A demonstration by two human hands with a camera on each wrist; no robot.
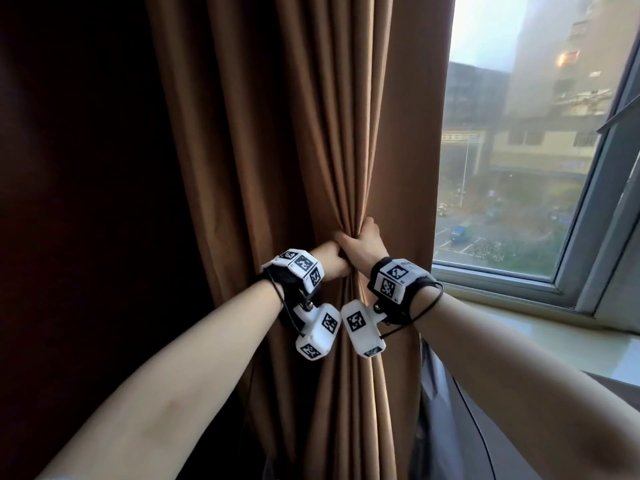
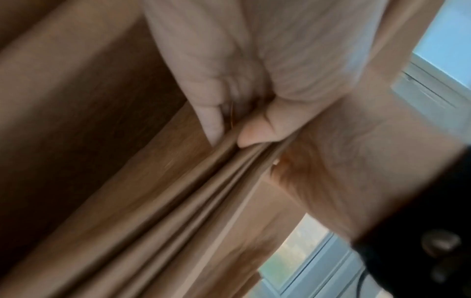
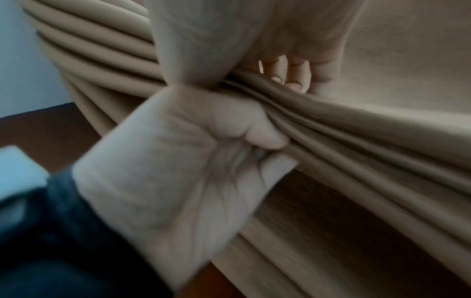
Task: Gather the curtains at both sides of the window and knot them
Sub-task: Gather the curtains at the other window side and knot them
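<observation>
We find the gathering step in hand on the long brown pleated fabric curtain (image 1: 311, 133), which hangs left of the grey-framed glass window (image 1: 519, 168), cinched to a narrow waist at mid-height. The cloth looks heavy, matte, softly ribbed. The right hand (image 1: 365, 239) and left hand (image 1: 330, 259) both wrap closed around the bunch, touching (no knot yet formed). Next, we judge, the lower length must be looped through.
</observation>
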